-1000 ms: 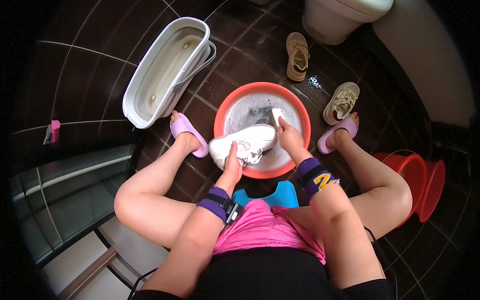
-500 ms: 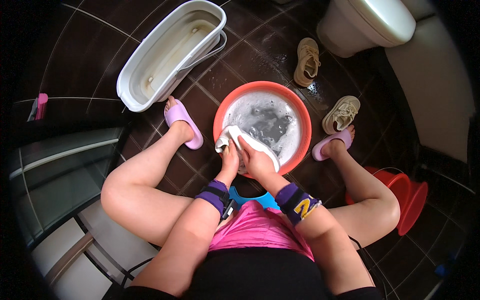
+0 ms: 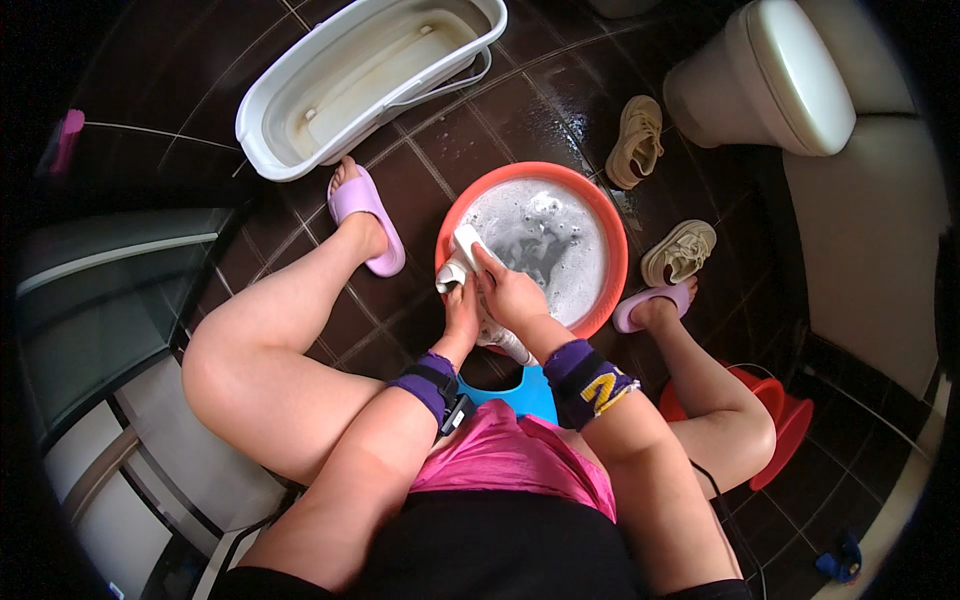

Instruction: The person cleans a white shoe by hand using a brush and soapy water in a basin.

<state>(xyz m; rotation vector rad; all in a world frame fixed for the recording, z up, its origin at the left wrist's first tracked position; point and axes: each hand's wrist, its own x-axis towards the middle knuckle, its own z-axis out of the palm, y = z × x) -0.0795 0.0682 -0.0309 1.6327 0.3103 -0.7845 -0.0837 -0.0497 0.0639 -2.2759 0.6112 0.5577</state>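
Over the near left rim of a red-orange basin (image 3: 617, 240), I hold a wet white shoe (image 3: 451, 275). My left hand (image 3: 462, 318) is closed round its near left side. Bent over the top, my right hand (image 3: 515, 300) grips the white piece that points away from me and hides the shoe's middle. A whitish end of the shoe shows below my right hand, by the near rim. Grey soapy water (image 3: 545, 240) with white foam fills the basin. Whether a small brush sits under my right fingers I cannot tell.
A long white tub (image 3: 262, 150) with a handle stands at the far left. Two beige lace-up shoes (image 3: 636, 145) lie right of the basin, near a white toilet (image 3: 740, 95). A red bucket (image 3: 765, 395) is at the right, a blue stool (image 3: 535, 395) close before me.
The view has shifted a little. The shoe has turned in my hands, so its long smooth white side no longer shows past my right hand. My hands remain over the near rim.
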